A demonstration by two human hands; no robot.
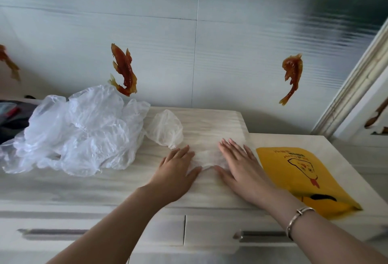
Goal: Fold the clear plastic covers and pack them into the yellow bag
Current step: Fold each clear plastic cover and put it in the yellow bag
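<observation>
One clear plastic cover (206, 154) lies flat on the pale wooden cabinet top (117, 182). My left hand (176, 169) presses on its left part with straight fingers. My right hand (237, 163) lies flat on its right part, fingers spread. A big crumpled heap of clear covers (79, 131) sits at the left of the top. A single loose cover (164, 129) rests just right of the heap, behind my left hand. The yellow bag (302, 177) lies flat at the right, printed side up, right beside my right hand.
Drawer fronts with metal handles (262, 235) run below the top's front edge. A white tiled wall with orange fish stickers (123, 70) stands behind. A white door frame (357, 87) rises at the right. Dark items (10, 114) lie at the far left.
</observation>
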